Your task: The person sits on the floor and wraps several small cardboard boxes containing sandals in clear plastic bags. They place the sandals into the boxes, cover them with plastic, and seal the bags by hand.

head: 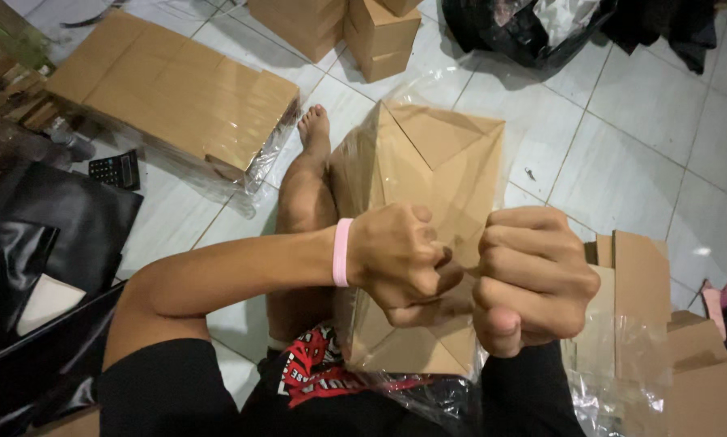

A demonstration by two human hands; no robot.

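At far left we see a small black calculator [115, 170] on the white tiled floor [638, 105], beside a flat stack of brown cardboard sheets in clear plastic wrap [177, 89], laid flat so it stays put. Our left hand [396, 259], with a pink band [342, 252] at the wrist, is curled into a fist with fingers clamped on the clear film. In the near middle, over our lap, stands the plastic-wrapped bundle of folded brown cardboard [436, 162], stiff, matte and sharply creased. Our right hand [533, 275] is likewise clenched on the glossy, crinkled film, seemingly straining it.
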